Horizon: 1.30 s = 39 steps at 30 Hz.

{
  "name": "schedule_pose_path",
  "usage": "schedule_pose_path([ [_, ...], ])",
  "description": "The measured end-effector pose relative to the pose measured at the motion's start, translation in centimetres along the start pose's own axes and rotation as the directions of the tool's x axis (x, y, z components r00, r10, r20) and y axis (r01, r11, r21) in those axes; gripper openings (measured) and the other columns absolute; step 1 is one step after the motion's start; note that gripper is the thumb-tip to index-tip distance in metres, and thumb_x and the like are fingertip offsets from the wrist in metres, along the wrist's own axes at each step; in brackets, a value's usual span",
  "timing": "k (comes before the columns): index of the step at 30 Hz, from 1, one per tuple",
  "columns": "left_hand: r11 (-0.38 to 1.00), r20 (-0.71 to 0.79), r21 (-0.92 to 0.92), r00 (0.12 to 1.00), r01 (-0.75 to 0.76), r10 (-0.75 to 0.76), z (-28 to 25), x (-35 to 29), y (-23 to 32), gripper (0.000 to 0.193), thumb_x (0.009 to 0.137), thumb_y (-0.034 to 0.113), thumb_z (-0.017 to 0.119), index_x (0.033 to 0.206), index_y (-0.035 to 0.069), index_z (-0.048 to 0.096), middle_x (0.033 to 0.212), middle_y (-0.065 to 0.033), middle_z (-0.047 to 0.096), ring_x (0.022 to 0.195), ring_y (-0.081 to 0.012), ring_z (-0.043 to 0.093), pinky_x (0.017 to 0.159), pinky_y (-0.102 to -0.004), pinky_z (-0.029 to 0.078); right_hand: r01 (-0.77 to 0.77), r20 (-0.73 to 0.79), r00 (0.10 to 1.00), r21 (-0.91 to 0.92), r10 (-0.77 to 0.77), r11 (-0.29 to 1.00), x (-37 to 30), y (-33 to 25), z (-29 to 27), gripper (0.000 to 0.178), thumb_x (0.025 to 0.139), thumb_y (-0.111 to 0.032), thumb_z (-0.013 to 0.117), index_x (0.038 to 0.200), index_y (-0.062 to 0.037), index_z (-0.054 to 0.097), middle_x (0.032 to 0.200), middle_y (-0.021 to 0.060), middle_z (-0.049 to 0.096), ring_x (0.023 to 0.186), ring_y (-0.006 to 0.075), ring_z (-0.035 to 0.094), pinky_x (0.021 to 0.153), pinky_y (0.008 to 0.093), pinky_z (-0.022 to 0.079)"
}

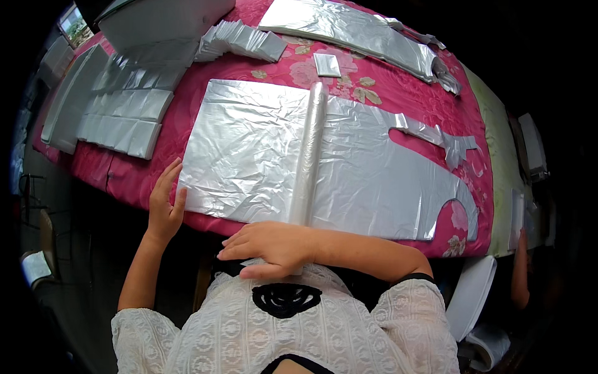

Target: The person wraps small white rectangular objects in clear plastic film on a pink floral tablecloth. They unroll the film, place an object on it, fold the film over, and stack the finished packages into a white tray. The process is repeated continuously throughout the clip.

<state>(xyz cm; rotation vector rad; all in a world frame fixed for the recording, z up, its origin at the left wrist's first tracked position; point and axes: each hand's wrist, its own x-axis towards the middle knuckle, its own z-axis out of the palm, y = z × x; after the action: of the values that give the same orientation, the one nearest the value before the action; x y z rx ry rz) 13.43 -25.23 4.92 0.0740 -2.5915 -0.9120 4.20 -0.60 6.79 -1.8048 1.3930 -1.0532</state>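
Observation:
A flat stack of silvery, see-through plastic carrier bags (249,146) lies across the table, its handle cutouts toward the right. Across the stack runs a long roll of clear plastic (308,156), pointing toward me. Fingers stretched and thumb apart, my left hand (165,209) is open at the stack's near left edge; it holds nothing. My right hand (265,246) reaches across my front at the roll's near end, fingers extended and open. The wrist and hand cover part of that end, so whether they press on it is hidden.
A pink flowered cloth (187,118) covers the table. Folded plastic packets (128,106) stand in rows at left, beside a white box (162,25). One small packet (327,65) lies beyond the roll. Another bag stack (349,31) lies at the back. Another person's hand (522,242) shows far right.

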Motion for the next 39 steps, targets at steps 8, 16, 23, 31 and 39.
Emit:
schedule_pose_path([
  [8, 0.990, -0.019, -0.011, 0.990, 0.139, -0.139, -3.3, -5.0, 0.7, 0.042, 0.085, 0.013, 0.054, 0.123, -0.002, 0.048, 0.128, -0.0195, 0.049, 0.119, -0.0330, 0.047, 0.100, -0.0371, 0.035, -0.136, -0.313, 0.949, -0.513, -0.037, 0.848, 3.9, 4.3, -6.0, 0.037, 0.087, -0.027, 0.052, 0.115, -0.0048, 0.056, 0.119, 0.0129, 0.056, 0.118, 0.0300, 0.047, 0.099, 0.0425, 0.035],
  [16, 0.931, 0.107, -0.164, 0.944, 0.326, -0.312, -0.6, -6.9, 3.5, 0.046, 0.080, 0.014, 0.061, 0.120, -0.003, 0.046, 0.105, -0.0167, 0.051, 0.090, -0.0277, 0.054, 0.081, -0.0353, 0.045, -0.222, -0.260, 0.963, -0.634, 0.065, 0.741, 9.4, 10.3, -5.2, 0.045, 0.086, -0.031, 0.048, 0.125, -0.0086, 0.051, 0.134, 0.0095, 0.045, 0.131, 0.0283, 0.031, 0.109, 0.0474, 0.016],
  [23, 0.789, 0.165, -0.128, 0.797, 0.601, -0.580, 0.3, -6.5, 3.8, 0.068, 0.067, 0.020, 0.076, 0.122, 0.001, 0.042, 0.108, -0.0141, 0.055, 0.095, -0.0229, 0.057, 0.082, -0.0321, 0.047, -0.618, -0.851, 0.502, -0.227, 0.156, 0.753, 16.2, 10.9, 0.1, 0.066, 0.078, -0.016, 0.050, 0.137, 0.0018, 0.028, 0.141, 0.0284, 0.023, 0.133, 0.0377, 0.022, 0.110, 0.0470, 0.010],
  [31, -0.160, 0.642, -0.765, 0.756, 0.624, -0.125, -0.7, -7.6, 4.1, 0.079, 0.067, 0.036, 0.074, 0.127, -0.003, 0.040, 0.106, -0.0123, 0.059, 0.080, -0.0157, 0.062, 0.070, -0.0291, 0.052, 0.393, -0.499, 0.603, 0.865, 0.623, 0.313, 12.9, 4.6, -3.1, 0.070, 0.075, -0.018, 0.066, 0.129, -0.0003, 0.025, 0.097, 0.0117, 0.049, 0.087, 0.0181, 0.056, 0.076, 0.0337, 0.052],
  [39, -0.084, 0.782, -0.620, 0.623, 0.780, 0.014, 0.9, -4.9, 5.6, 0.061, 0.068, 0.027, 0.075, 0.115, -0.002, 0.048, 0.083, -0.0058, 0.058, 0.073, -0.0128, 0.059, 0.066, -0.0272, 0.049, 0.377, -0.608, 0.505, 0.794, 0.613, 0.477, 8.9, 3.0, -4.8, 0.069, 0.074, -0.020, 0.068, 0.125, 0.0016, 0.028, 0.093, 0.0106, 0.050, 0.080, 0.0162, 0.056, 0.072, 0.0315, 0.052],
])
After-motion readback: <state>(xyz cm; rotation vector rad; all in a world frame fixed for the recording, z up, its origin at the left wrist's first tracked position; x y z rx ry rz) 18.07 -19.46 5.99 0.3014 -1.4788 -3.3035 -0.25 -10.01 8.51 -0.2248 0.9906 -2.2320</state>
